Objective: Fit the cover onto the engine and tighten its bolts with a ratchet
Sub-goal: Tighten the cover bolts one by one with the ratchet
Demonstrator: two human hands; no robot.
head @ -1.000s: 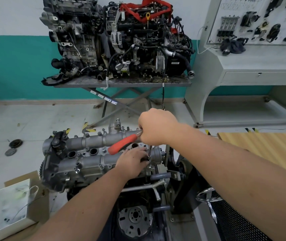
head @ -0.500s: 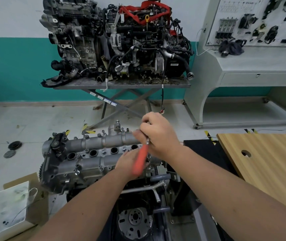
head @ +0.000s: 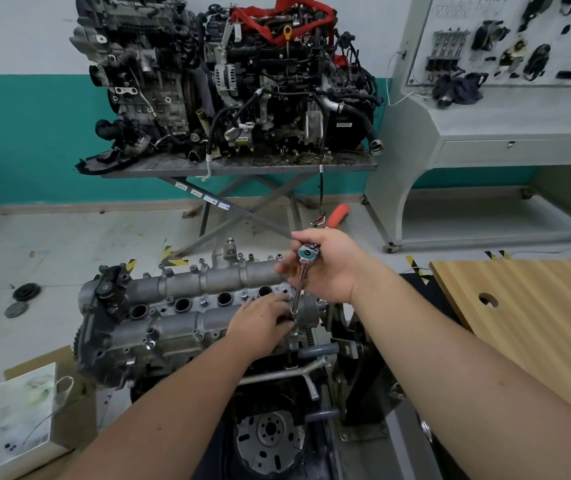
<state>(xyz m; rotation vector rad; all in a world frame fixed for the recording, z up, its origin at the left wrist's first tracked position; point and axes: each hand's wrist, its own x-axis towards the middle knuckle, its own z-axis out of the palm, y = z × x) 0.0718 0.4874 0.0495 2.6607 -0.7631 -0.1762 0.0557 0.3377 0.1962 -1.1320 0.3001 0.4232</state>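
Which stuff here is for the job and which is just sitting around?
For the job:
cover on the engine
bolts
ratchet, held by the right hand
left hand resting on the cover

Just lying about:
other engines on a stand
wooden table
white box
rubber discs on the floor

Both forearms bare, reaching in from 6 o'clock. Right hand (head: 329, 268) raised, fingers curled around the ratchet (head: 303, 271) head. Left hand (head: 260, 322) lower at its 7 o'clock, palm down, fingertips at the ratchet's lower end.
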